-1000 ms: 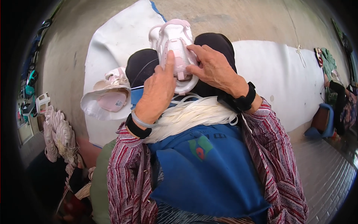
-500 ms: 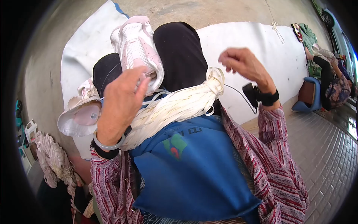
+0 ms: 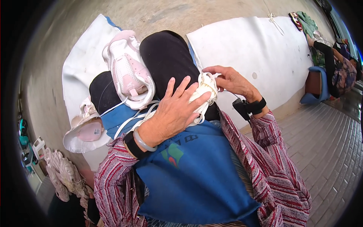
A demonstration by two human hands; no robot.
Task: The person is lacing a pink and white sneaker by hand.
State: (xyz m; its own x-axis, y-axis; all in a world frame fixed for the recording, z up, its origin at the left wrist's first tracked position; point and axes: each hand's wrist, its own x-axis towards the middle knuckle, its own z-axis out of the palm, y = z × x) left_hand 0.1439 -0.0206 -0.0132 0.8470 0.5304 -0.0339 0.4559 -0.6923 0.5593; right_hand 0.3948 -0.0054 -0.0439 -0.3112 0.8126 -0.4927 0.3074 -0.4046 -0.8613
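Observation:
A bundle of cream-white shoelaces point(image 3: 207, 82) lies across my lap on a blue apron point(image 3: 196, 166), its looped end toward the right. My left hand point(image 3: 176, 108) rests flat over the bundle with fingers spread, hiding most of its length. At the looped end, my right hand point(image 3: 234, 82) curls its fingers about the laces; the fingertips are partly hidden. A pink and white sneaker point(image 3: 128, 72) stands between my black-clad knees, a loose lace trailing from it. Left of my leg, a second pink and white shoe point(image 3: 85, 130) lies with its opening showing.
White sheeting point(image 3: 257, 49) covers the floor ahead. A pile of pale shoes point(image 3: 62, 172) is at the lower left. At the far right a person point(image 3: 344, 72) sits beside a blue and brown chair point(image 3: 315, 87). A black wristband device point(image 3: 242, 108) is by my right wrist.
My left hand has moved right and down onto the lace bundle. My right hand has come down and left to the bundle's looped end. The head view has shifted slightly.

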